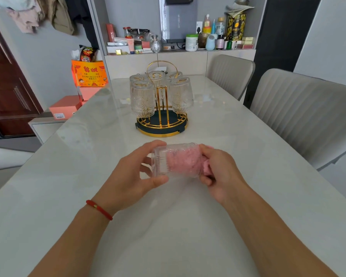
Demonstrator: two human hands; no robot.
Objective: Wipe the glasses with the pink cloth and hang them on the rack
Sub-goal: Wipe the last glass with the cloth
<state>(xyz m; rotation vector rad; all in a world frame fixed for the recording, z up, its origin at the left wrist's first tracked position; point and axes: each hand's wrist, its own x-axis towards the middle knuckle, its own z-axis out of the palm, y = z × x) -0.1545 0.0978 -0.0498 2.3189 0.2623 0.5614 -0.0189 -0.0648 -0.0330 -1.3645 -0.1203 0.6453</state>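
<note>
A clear embossed glass [162, 162] lies sideways above the table, its base to the left. My left hand [134, 174] grips it around the base end, thumb below and fingers over the top. The pink cloth [186, 161] is stuffed inside the glass, with a bit sticking out at the mouth. My right hand [220, 170] holds that cloth at the glass's mouth, fingers curled round it. Further back stands the gold wire rack [161, 124] on a dark round base, with several glasses [142, 98] hanging upside down on it.
The pale marble table [168, 226] stretches wide around my arms. Two grey chairs [300, 114] stand along its right side. A cluttered shelf [180, 43] sits behind the table, and pink boxes [65, 109] rest on a low unit at the left.
</note>
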